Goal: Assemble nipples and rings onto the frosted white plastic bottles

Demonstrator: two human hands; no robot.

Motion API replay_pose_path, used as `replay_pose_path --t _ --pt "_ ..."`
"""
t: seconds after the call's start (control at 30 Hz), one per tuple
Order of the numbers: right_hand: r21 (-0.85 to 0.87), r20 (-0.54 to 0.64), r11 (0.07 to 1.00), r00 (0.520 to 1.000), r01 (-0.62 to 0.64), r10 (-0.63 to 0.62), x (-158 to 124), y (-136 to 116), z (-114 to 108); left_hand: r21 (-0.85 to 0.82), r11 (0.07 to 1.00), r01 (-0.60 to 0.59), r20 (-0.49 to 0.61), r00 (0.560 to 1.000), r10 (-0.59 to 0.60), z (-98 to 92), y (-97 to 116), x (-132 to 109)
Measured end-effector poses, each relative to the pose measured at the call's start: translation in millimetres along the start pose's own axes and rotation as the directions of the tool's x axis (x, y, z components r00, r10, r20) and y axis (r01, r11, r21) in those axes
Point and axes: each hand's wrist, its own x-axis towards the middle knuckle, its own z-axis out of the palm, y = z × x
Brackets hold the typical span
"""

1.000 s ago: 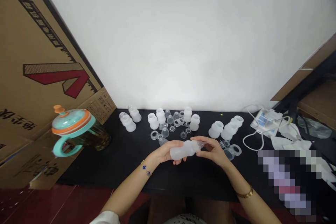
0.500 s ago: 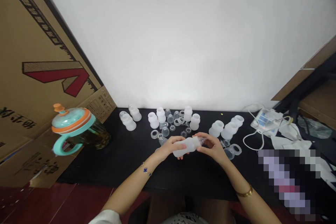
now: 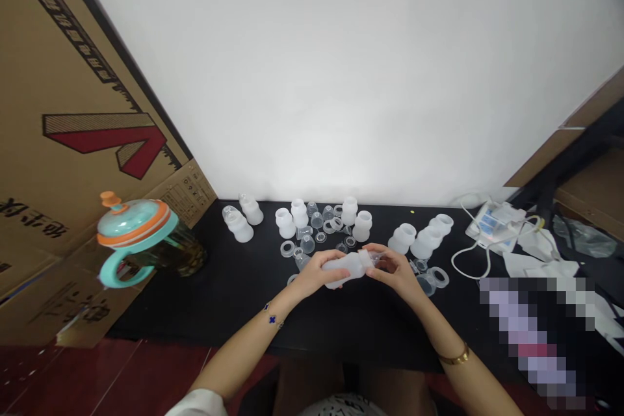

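Note:
My left hand (image 3: 314, 273) is wrapped round the body of a white translucent bottle (image 3: 347, 266), held sideways just above the black table (image 3: 234, 292). My right hand (image 3: 394, 270) is closed at the bottle's neck end, pinching a small clear piece (image 3: 374, 259) there. Behind the hands lie several more white bottles (image 3: 285, 223) and several clear rings and caps (image 3: 322, 231), with another group of bottles (image 3: 423, 239) to the right.
A teal and orange lidded jug (image 3: 141, 237) stands at the table's left end, before big cardboard boxes (image 3: 73, 130). A white device with cables (image 3: 490, 224) and crumpled wrappers (image 3: 541, 260) lie at the right. A white wall rises behind.
Both hands have carried the bottle slightly away from me and tilted it, neck end higher. The right hand's fingers have shifted at the neck.

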Motion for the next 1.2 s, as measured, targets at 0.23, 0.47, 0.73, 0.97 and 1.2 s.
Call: replay_pose_path --t 0.23,0.47,0.73,0.97,1.2 --pt "-0.039 -0.002 0.999 0.999 -0.034 0.034 1.3 -2.1 -0.1 0.193 0.977 -0.090 -0.058 0.993 0.103 2.3 1.7 -2.0" --pt "-0.053 -0.014 0.998 0.999 -0.045 0.044 1.3 -1.6 -1.2 0.225 0.969 -0.098 -0.084 0.989 0.120 3.1 -1.7 -0.2" --pt "-0.081 -0.030 0.995 0.998 -0.060 0.058 0.3 -3.1 -0.8 0.239 0.967 -0.084 -0.078 0.991 0.106 4.5 2.2 -0.1" --pt "-0.147 -0.043 0.988 0.998 -0.043 0.037 0.3 -2.9 -1.1 0.258 0.962 -0.088 -0.088 0.990 0.114 4.0 -1.4 0.3" --pt "-0.154 -0.057 0.987 0.997 -0.052 0.044 0.3 -7.6 0.2 0.261 0.963 -0.072 -0.087 0.991 0.098 3.7 -3.2 0.5"
